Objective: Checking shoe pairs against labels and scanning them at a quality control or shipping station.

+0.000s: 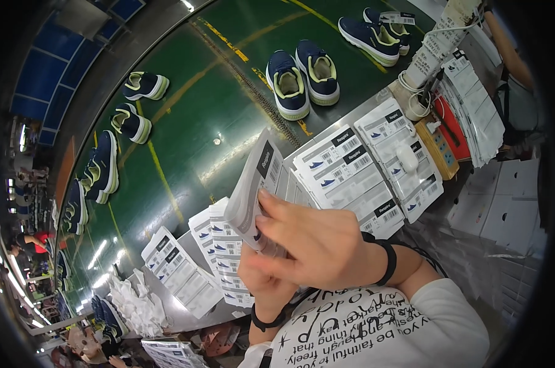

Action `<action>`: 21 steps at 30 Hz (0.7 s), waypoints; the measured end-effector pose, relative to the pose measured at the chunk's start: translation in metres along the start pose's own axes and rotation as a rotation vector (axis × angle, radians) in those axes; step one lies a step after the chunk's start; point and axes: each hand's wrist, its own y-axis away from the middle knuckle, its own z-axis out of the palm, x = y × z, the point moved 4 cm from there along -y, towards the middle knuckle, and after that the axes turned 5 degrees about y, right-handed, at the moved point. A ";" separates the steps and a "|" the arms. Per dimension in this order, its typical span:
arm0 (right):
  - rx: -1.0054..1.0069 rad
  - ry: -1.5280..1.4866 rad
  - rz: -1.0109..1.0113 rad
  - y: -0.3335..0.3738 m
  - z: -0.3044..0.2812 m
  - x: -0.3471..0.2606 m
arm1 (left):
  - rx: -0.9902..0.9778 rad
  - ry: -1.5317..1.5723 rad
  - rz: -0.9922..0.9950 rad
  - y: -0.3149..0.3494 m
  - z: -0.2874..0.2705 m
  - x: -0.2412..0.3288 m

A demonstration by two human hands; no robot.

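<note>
- Right hand [317,242] raised near the chest, fingers curled over a stack of label sheets [256,190], thumb pressing its lower edge; black band at the wrist
- Left hand [262,279] just beneath, gripping the same stack from below; mostly hidden behind the right hand, finger positions hard to make out
- Stack tilted upright above the metal counter [363,113]; more label sheets [345,168] spread flat there
- Beyond, navy shoes [302,76] in pairs on the green belt [210,129]; far edges bent and dark
</note>
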 end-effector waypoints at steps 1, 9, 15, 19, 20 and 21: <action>0.000 0.113 -0.062 0.005 0.006 -0.005 | -0.046 -0.125 0.089 -0.003 -0.001 0.000; -0.091 0.157 -0.072 0.007 0.007 0.004 | -0.162 -0.310 0.136 -0.001 -0.003 0.001; -0.019 0.068 -0.054 0.007 0.007 0.004 | -0.158 -0.300 0.045 0.000 -0.003 0.001; -0.086 -0.043 0.113 0.008 -0.007 0.028 | -0.240 -0.219 0.059 0.000 -0.008 -0.008; -0.158 -0.182 0.266 0.008 -0.009 0.037 | -0.207 -0.093 -0.066 0.002 -0.010 -0.012; -0.157 -0.353 0.343 0.009 -0.008 0.041 | -0.173 0.034 -0.189 0.003 -0.012 -0.015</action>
